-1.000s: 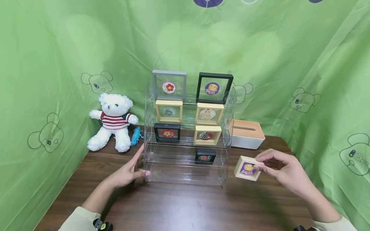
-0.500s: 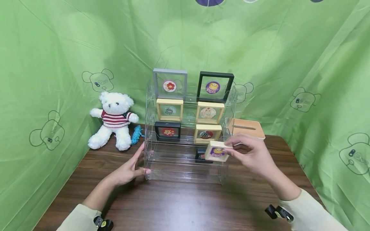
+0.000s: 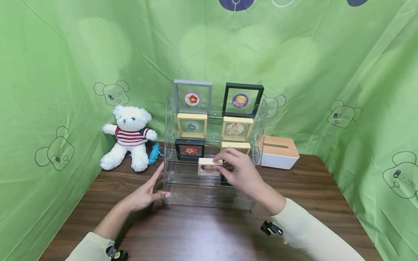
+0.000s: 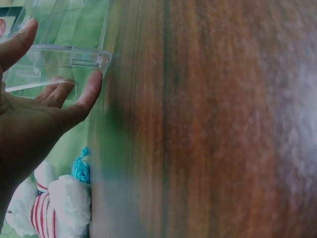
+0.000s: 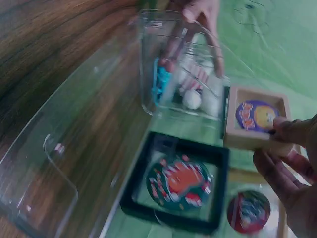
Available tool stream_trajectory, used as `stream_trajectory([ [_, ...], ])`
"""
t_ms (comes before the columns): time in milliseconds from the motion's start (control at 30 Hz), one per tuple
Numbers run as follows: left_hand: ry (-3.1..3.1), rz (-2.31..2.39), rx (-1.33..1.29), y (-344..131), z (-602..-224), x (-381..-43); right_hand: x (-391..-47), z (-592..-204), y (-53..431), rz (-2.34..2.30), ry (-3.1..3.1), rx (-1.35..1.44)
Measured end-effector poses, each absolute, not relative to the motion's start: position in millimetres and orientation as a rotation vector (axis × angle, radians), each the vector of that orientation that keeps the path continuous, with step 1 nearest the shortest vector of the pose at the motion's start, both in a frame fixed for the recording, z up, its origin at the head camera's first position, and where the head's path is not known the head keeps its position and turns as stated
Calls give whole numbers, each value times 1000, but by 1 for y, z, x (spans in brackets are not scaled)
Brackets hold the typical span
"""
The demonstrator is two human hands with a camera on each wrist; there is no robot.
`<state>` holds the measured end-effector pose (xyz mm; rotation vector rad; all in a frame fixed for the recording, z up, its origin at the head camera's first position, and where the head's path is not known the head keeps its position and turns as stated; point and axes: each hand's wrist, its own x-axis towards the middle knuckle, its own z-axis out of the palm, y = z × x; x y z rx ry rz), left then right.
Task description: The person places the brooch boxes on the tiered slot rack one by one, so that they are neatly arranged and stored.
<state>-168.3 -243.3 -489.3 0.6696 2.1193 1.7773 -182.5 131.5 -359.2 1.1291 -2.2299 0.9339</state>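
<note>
A clear acrylic tiered rack [image 3: 209, 198] stands on the table, bearing several framed round badges. My right hand [image 3: 244, 173] pinches a small light-wood display frame [image 3: 203, 172] by its edge, in front of the rack's second tier from the bottom. Its purple badge with a yellow figure shows in the right wrist view, where the wooden frame [image 5: 255, 142] is near a small black frame [image 5: 173, 186]. At the rack's left side my left hand [image 3: 141, 198] rests against it, thumb at the front edge; the left wrist view shows its fingers [image 4: 89, 96] extended and spread.
A white teddy bear [image 3: 132, 136] in a striped jumper sits left of the rack beside a blue yarn-like bundle [image 3: 155, 153]. Behind the rack's right side stands a tissue box [image 3: 279, 159] with a wooden lid. Green cloth [image 3: 209, 43] hangs around the table [image 3: 202, 235].
My right hand has carried the small wooden frame leftward from right of the rack, past the small black frame, toward the tier's middle. The left hand stays at the rack's side.
</note>
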Motion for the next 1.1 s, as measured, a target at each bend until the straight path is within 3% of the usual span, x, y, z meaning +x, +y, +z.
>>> stream_trajectory([
  [733, 2263, 1692, 570, -226, -484, -164, -176, -404, 86, 442, -2386, 1011],
  [900, 2504, 1526, 541, -225, -476, -161, -173, -400, 96, 422, -2354, 1023],
  [1100, 2786, 1323, 536, -232, -458, -153, -157, -391, 141, 438, -2158, 1118],
])
